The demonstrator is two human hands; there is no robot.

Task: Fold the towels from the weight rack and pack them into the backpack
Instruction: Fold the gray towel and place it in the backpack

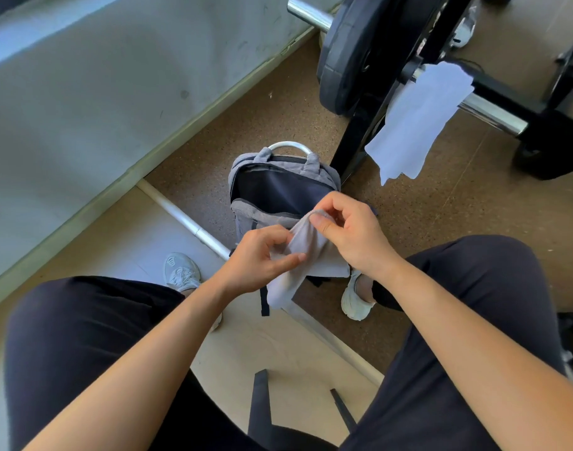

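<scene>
Gym floor [278,102], brown, speckled. Weight rack [351,151] at 1 o'clock, black, plate loaded. Backpack [262,219] at 12, upright on the floor, main pocket unzipped and gaping. White towel [415,118] draped over the rack bar at 2, not yet taken. Grey towel [307,252] at centre, bunched, hanging just in front of the backpack. Left hand [255,258] and right hand [356,236]: fingers of both pinch its upper edge. Suggest: find the corners, pull the edge taut, match corners, then fold; bunched like this it'd pack bulky
</scene>
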